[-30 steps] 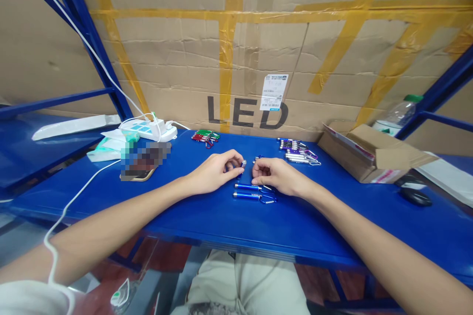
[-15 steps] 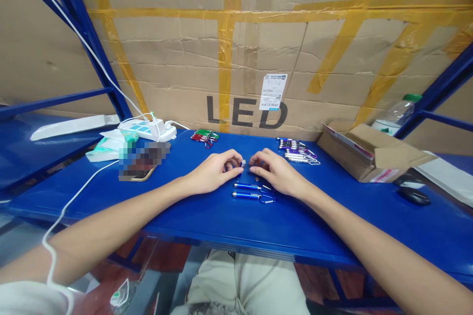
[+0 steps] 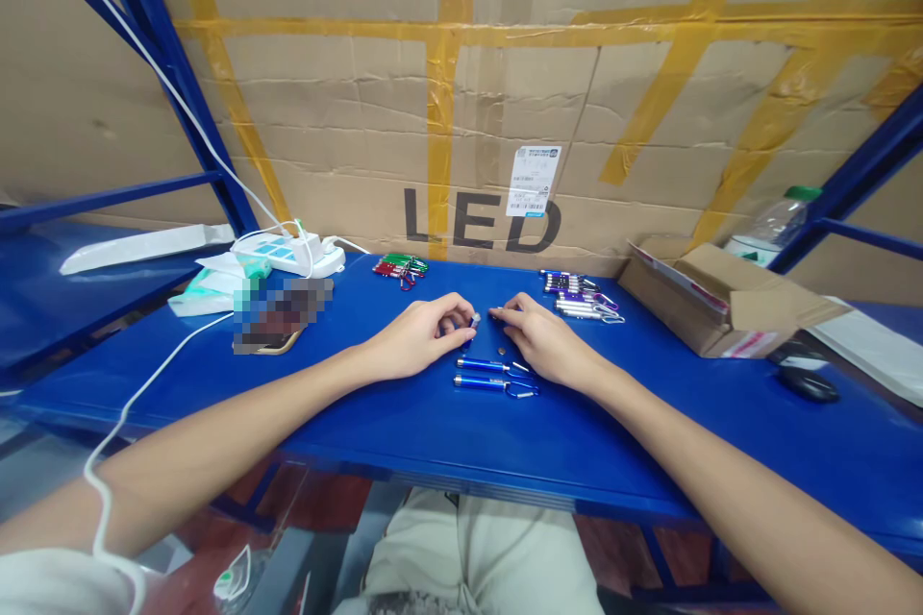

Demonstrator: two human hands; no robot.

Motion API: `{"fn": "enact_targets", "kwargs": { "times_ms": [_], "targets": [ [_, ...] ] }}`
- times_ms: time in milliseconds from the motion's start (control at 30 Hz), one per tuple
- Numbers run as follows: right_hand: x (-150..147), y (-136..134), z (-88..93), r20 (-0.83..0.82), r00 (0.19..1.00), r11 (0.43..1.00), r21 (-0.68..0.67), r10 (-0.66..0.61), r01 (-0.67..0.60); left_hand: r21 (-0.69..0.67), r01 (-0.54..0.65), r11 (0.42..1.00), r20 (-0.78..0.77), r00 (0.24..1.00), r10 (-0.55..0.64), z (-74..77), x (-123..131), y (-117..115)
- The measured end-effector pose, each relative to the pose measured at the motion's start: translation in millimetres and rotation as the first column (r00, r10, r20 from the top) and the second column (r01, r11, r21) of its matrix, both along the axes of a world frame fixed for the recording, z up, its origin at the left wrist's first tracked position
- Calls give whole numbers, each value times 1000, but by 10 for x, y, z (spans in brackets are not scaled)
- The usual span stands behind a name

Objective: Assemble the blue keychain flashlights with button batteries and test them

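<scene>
My left hand (image 3: pixel 425 334) is closed around a small blue penlight (image 3: pixel 474 321), whose silver end pokes out past the fingertips. Facing it across a narrow gap, my right hand (image 3: pixel 537 336) pinches something tiny at its fingertips, too small to make out. Between the hands a small round metal piece (image 3: pixel 502 352) lies on the table. Nearer my body are two blue penlights, one (image 3: pixel 482 365) just behind the other (image 3: pixel 480 383), each with a carabiner clip at its right end.
Red and green penlights (image 3: pixel 396 267) lie at the back of the blue table (image 3: pixel 404 432). Black, purple and silver ones (image 3: pixel 577 293) sit to the right. An open carton (image 3: pixel 713 298) and a mouse (image 3: pixel 808 383) stand farther right; a phone (image 3: pixel 281 322) and a power strip (image 3: pixel 288 253) are left.
My right hand's fingers have drawn together into a pinch, a little farther from the penlight. The left hand stays in place, still holding the penlight.
</scene>
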State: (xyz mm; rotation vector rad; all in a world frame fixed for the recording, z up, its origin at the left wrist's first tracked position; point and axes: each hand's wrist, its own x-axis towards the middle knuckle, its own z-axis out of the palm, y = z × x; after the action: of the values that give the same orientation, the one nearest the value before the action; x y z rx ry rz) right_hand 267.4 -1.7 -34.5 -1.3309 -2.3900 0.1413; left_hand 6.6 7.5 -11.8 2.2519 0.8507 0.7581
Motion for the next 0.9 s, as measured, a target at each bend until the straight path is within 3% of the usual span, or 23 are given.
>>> {"fn": "enact_targets", "kwargs": {
  "times_ms": [567,733,900],
  "targets": [
    [77,72,5,-114,988,993,-63,-105,98,-4,-1,1000,21,1000,1,-7,2,2],
    [91,92,4,-179,976,975,-203,-124,86,-3,1,1000,14,1000,-1,-7,3,0],
    [123,132,-34,-350,921,934,-354,-171,39,-6,-9,1000,10,1000,9,15,6,-15]
  ]
}}
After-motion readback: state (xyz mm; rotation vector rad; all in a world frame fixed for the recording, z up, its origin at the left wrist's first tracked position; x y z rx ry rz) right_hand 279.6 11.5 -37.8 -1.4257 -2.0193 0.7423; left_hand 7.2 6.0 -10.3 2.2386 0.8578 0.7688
